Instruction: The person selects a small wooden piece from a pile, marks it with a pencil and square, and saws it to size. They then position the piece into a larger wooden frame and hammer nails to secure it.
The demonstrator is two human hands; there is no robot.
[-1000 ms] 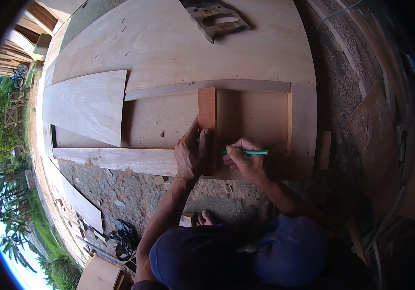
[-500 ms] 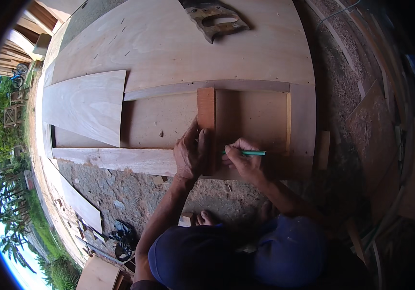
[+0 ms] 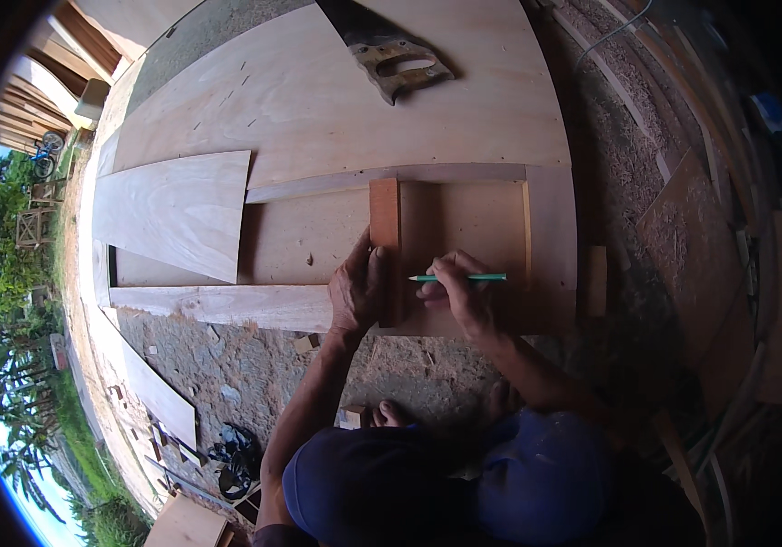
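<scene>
My left hand (image 3: 357, 290) presses flat on a narrow reddish wooden strip (image 3: 385, 214) that lies upright across a plywood panel (image 3: 468, 223). My right hand (image 3: 459, 292) holds a green pencil (image 3: 462, 277) with its tip against the right edge of the strip, just beside my left thumb. The panel rests on a larger plywood sheet (image 3: 318, 100) laid on the ground.
A hand saw (image 3: 396, 56) lies on the large sheet at the top. A pale plywood offcut (image 3: 172, 210) sits to the left, a long board (image 3: 218, 305) along the near edge. Bare gravelly ground (image 3: 227, 374) lies below; wood scraps (image 3: 710, 255) pile at the right.
</scene>
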